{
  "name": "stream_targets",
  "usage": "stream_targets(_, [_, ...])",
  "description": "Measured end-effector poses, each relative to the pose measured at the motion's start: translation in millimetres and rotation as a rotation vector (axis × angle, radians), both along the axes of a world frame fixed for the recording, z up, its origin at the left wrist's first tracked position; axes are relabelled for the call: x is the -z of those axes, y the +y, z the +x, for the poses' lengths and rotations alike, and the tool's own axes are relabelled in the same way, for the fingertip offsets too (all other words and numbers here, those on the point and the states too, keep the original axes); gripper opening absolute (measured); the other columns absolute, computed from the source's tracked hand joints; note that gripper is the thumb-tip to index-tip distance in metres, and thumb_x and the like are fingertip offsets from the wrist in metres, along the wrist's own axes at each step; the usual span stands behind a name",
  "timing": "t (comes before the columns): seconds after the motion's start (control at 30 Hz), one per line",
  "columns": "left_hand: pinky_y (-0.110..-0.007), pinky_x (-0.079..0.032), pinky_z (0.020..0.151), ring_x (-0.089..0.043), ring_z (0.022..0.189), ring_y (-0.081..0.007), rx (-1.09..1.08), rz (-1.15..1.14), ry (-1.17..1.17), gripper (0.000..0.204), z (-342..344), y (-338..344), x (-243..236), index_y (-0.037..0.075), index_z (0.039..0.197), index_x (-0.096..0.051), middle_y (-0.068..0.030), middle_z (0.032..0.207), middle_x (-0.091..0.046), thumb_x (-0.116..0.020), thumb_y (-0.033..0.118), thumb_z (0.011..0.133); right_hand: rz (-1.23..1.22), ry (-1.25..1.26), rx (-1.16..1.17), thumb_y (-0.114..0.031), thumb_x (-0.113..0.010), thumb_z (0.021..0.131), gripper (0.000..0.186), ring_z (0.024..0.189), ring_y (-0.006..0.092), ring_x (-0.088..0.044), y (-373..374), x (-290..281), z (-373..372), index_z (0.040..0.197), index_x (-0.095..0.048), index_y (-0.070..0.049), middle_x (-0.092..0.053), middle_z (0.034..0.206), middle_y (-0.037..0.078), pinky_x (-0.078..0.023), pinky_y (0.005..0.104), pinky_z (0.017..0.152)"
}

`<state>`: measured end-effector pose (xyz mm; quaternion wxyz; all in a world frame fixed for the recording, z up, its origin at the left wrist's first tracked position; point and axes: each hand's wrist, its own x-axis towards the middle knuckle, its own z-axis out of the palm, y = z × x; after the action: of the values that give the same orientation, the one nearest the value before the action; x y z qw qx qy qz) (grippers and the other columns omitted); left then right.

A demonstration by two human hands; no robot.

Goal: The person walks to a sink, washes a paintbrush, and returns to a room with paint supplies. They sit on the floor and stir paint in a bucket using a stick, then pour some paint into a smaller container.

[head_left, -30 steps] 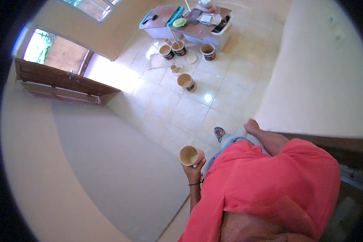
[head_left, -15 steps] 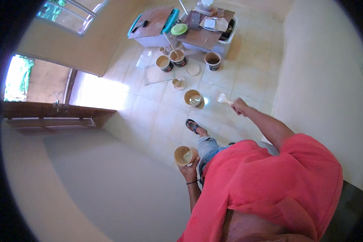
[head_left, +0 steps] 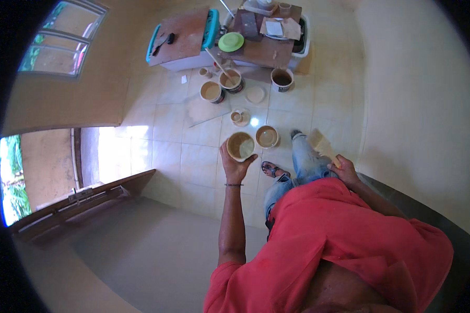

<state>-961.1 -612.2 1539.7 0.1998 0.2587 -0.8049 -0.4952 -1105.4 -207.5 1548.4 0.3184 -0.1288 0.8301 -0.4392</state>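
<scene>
My left hand is raised in front of me, its fingers wrapped round a tan plastic tub with pale liquid inside. In my right hand, close to my right thigh, is the handle of a wide paintbrush with pale bristles. The brush head points away from me over my jeans. On the tiled floor just beyond the held tub stands another tan bucket, apart from both hands. A small cup sits on a round lid a little farther off.
Farther away stand several paint buckets, one with a stick in it, and a dark-filled bucket. A flat sheet lies beside them. Board-topped storage boxes stand at the back. The open door is left, a wall right.
My left hand has lifted the tub up and forward, away from my body. My right hand has drawn back toward my thigh with the paintbrush. My view has turned, and both my legs now show.
</scene>
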Motion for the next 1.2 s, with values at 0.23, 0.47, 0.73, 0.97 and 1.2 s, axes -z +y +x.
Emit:
stream_targets(0.23, [-0.040,-0.047,0.101,-0.056,0.119,-0.0268,-0.047,0.339,0.009,0.092,-82,-35,30,0.003,0.132,-0.045,-0.0119,0.128,-0.054,-0.098,0.014,0.058,0.195,0.024,-0.070,-0.033,-0.074,0.093,0.035,0.073,0.0179,-0.058,-94,15,-60,0.099,-0.059,-0.002,-0.063,0.081,0.015,-0.049,0.0357,0.071])
stream_targets(0.47, [-0.038,-0.049,0.102,-0.058,0.120,-0.0253,-0.092,0.516,-0.232,0.092,-122,-51,34,0.003,0.134,-0.043,-0.0124,0.129,-0.058,-0.097,0.011,0.060,0.098,0.146,-0.310,-0.036,-0.074,0.092,0.037,0.070,0.0368,-0.065,-170,45,-143,0.101,-0.058,-0.004,-0.064,0.080,0.019,-0.051,0.0442,0.064])
stream_targets(0.73, [-0.040,-0.047,0.104,-0.058,0.121,-0.0273,0.042,0.346,-0.305,0.096,-220,-141,99,0.002,0.138,-0.045,-0.0125,0.130,-0.058,-0.098,0.016,0.058,0.296,0.044,-0.186,-0.047,-0.071,0.091,0.046,0.069,0.0440,-0.066,-215,41,-171,0.106,-0.057,-0.005,-0.065,0.076,0.021,-0.049,0.0515,0.059])
stream_targets(0.97, [-0.044,-0.047,0.102,-0.058,0.119,-0.0347,0.239,0.246,-0.243,0.094,-316,-212,156,0.005,0.134,-0.052,-0.0147,0.126,-0.060,-0.098,0.025,0.055,0.273,0.236,-0.155,-0.047,-0.066,0.093,0.046,0.086,0.0435,-0.066,-253,48,-128,0.109,-0.062,-0.005,-0.067,0.089,0.020,-0.051,0.0526,0.072])
stream_targets(1.2, [-0.039,-0.049,0.101,-0.059,0.119,-0.0292,0.412,-0.030,-0.161,0.092,-366,-244,175,0.005,0.133,-0.049,-0.0117,0.128,-0.060,-0.099,0.021,0.057,0.597,-0.226,0.024,-0.047,-0.074,0.088,0.055,0.080,0.0356,-0.068,-301,33,-100,0.114,-0.062,0.000,-0.068,0.087,0.020,-0.052,0.0434,0.072])
